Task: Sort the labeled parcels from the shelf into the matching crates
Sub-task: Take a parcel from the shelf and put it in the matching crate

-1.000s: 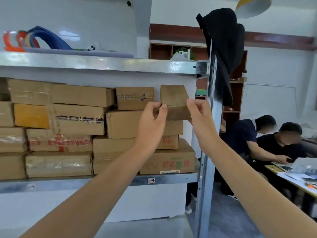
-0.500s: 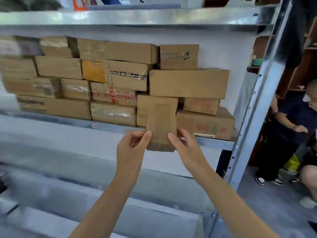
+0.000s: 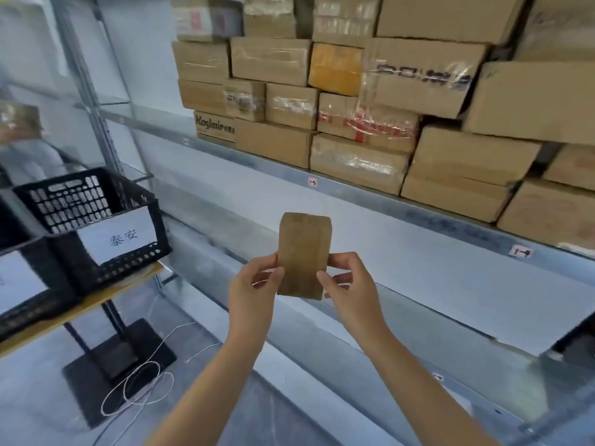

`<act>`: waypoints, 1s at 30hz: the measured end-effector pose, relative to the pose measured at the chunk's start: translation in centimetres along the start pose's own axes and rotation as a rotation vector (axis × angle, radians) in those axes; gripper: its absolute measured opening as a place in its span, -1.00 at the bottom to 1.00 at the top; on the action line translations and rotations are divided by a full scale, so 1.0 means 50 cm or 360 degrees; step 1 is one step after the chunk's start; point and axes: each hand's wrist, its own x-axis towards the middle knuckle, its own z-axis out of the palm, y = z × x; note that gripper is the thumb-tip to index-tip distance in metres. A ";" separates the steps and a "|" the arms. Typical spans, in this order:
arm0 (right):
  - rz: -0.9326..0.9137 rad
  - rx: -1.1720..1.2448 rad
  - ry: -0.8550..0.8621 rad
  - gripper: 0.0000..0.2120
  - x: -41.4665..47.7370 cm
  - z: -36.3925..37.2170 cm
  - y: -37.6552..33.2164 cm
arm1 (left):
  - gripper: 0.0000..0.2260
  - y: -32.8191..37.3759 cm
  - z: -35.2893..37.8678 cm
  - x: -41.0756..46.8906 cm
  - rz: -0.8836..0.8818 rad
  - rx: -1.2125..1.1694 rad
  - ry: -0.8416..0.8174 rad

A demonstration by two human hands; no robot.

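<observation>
A small brown parcel [image 3: 304, 255] is held upright in mid-air in front of the metal shelf [image 3: 380, 201], well apart from the stacked cartons [image 3: 370, 101] above it at twelve to two o'clock. The parcel is pinched by its lower long edges: the left hand [image 3: 254, 289] is closed on the left edge, thumb in front, and the right hand [image 3: 349, 289] is closed on the right edge in the same manner. No label or writing can be made out on the face of the parcel turned to the camera. Among the cartons, the word "Kosimir" is printed in dark letters on one low box [image 3: 215, 126] at the left end of the stack; dark characters under clear tape are seen on a larger box [image 3: 421, 75] but cannot be read, and red print on another box [image 3: 367, 125] is blurred. Small white tags [image 3: 312, 182] are fixed to the shelf's front edge, their marks too small to read. At nine o'clock a black plastic crate [image 3: 87, 220] is set on a wooden board [image 3: 80, 309], and a white sheet [image 3: 117, 235] bearing the characters "泰安" is fastened to its front. A second crate [image 3: 19, 284] with a white sheet is cut off by the left edge. A white cord [image 3: 138, 391] lies coiled on the floor at seven o'clock
</observation>
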 end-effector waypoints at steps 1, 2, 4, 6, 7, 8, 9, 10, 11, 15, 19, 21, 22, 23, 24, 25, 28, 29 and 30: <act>0.0007 0.0040 -0.0043 -0.80 0.010 0.024 -0.005 | -0.82 -0.004 -0.022 0.014 -0.0008 0.0028 0.0032; 0.0022 0.0091 -0.0082 -0.83 0.022 0.049 -0.009 | -0.80 -0.007 -0.045 0.027 -0.0006 0.0050 0.0058; 0.0098 0.0178 -0.0179 -0.85 0.043 0.099 -0.018 | -0.76 -0.012 -0.090 0.057 -0.0003 0.0059 0.0093; 0.0186 0.0283 -0.0298 -0.76 0.060 0.150 -0.032 | -0.79 -0.016 -0.136 0.087 -0.0034 0.0027 0.0131; 0.0231 0.0395 -0.0341 -0.74 0.068 0.176 -0.042 | -0.82 -0.019 -0.160 0.103 -0.0059 -0.0004 0.0149; 0.0288 0.0541 -0.0365 -0.74 0.075 0.201 -0.052 | -0.83 -0.024 -0.184 0.117 -0.0090 -0.0042 0.0164; 0.0348 0.0673 -0.0372 -0.76 0.083 0.226 -0.063 | -0.82 -0.028 -0.207 0.130 -0.0119 -0.0090 0.0179; 0.0406 0.0765 -0.0369 -0.77 0.091 0.249 -0.074 | -0.81 -0.032 -0.230 0.143 -0.0139 -0.0145 0.0192; 0.0450 0.0792 -0.0376 -0.76 0.100 0.273 -0.085 | -0.80 -0.037 -0.251 0.155 -0.0152 -0.0206 0.0200; 0.0465 0.0646 -0.0508 -0.72 0.139 0.361 -0.111 | -0.80 -0.064 -0.321 0.207 -0.0191 -0.0405 0.0182; 0.0423 0.0581 -0.0604 -0.78 0.172 0.458 -0.129 | -0.79 -0.100 -0.395 0.267 -0.0233 -0.0400 0.0174; 0.0441 0.0624 -0.0653 -0.77 0.184 0.512 -0.134 | -0.77 -0.115 -0.436 0.293 -0.0257 -0.0375 0.0188; 0.0448 0.0643 -0.0674 -0.75 0.187 0.540 -0.136 | -0.77 -0.123 -0.457 0.304 -0.0261 -0.0352 0.0194; 0.0460 0.0671 -0.0696 -0.73 0.190 0.569 -0.139 | -0.76 -0.131 -0.479 0.315 -0.0265 -0.0316 0.0201; 0.0481 0.0723 -0.0717 -0.71 0.191 0.599 -0.141 | -0.75 -0.138 -0.501 0.324 -0.0270 -0.0270 0.0204; 0.0512 0.0796 -0.0738 -0.69 0.190 0.627 -0.144 | -0.74 -0.143 -0.522 0.331 -0.0275 -0.0232 0.0206; 0.0582 0.0942 -0.0884 -0.71 0.187 0.700 -0.154 | -0.71 -0.156 -0.578 0.347 -0.0267 -0.0229 0.0264; 0.0573 0.0943 -0.0958 -0.72 0.188 0.721 -0.155 | -0.72 -0.159 -0.594 0.353 -0.0260 -0.0223 0.0288; 0.0554 0.0930 -0.1019 -0.73 0.193 0.739 -0.157 | -0.73 -0.161 -0.608 0.361 -0.0255 -0.0205 0.0302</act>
